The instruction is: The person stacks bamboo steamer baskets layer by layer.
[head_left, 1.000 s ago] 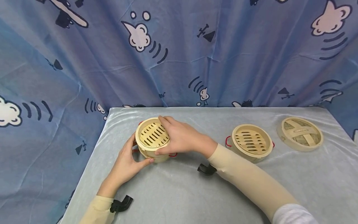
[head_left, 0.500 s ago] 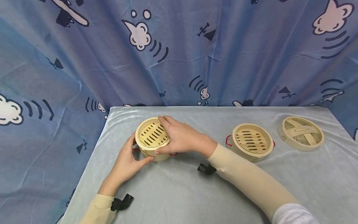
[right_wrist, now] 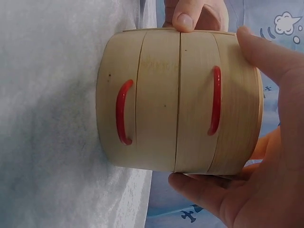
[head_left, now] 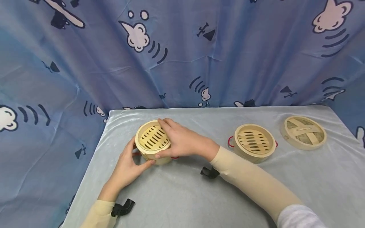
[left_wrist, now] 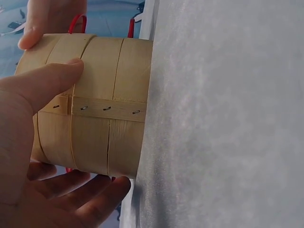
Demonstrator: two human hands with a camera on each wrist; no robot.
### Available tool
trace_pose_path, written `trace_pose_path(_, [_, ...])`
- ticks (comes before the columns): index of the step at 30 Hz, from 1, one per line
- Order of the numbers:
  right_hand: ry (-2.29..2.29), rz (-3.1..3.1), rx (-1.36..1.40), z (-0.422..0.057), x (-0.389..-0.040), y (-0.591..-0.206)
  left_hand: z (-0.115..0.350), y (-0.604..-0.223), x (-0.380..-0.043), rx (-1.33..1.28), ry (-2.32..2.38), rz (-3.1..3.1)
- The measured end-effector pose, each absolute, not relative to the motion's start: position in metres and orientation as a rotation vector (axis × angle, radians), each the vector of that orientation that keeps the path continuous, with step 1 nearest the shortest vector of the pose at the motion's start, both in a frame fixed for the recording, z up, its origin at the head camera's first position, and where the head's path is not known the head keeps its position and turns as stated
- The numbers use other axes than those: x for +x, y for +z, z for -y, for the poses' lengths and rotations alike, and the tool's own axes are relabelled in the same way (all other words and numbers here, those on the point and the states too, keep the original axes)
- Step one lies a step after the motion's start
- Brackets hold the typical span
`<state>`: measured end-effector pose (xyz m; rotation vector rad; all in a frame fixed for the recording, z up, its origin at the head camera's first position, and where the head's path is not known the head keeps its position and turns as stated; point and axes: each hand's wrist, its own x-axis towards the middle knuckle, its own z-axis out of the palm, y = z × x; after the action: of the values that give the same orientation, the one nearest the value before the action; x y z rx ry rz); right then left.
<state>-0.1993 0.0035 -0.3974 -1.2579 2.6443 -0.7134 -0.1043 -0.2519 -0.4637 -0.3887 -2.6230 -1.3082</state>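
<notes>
Standing between the two hands in the head view, the round, pale bamboo steamer stack [head_left: 153, 139] has its slatted top facing upward; the left hand [head_left: 128, 164] grips its left side, low, and the right hand [head_left: 183, 139] grasps its upper right side. Being round, it shows no long side; its axis runs upright. In the left wrist view, the left hand's thumb presses the wall above a stapled bamboo strip [left_wrist: 104, 109], and the base seems to rest on the grey cloth [left_wrist: 228, 114]. In the right wrist view, two curved red handles [right_wrist: 217, 97] stick out between right thumb and fingers. It is probably light, stiff and little slippery, though hard squeezing could crack the thin wall; the side walls are the best hold.
</notes>
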Motion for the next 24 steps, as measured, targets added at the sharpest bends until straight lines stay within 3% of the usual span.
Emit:
trace_pose_path(11, [-0.686,-2.700,-1.305,-0.022,-0.190,-0.389,0.253,-0.467,-0.104,-0.393,-1.291,2.620])
trace_pose_path(24, [-0.575,-2.801,-1.226,-0.087,-0.181,-0.381,0.251,-0.467,-0.102,-0.385,-1.299,2.605])
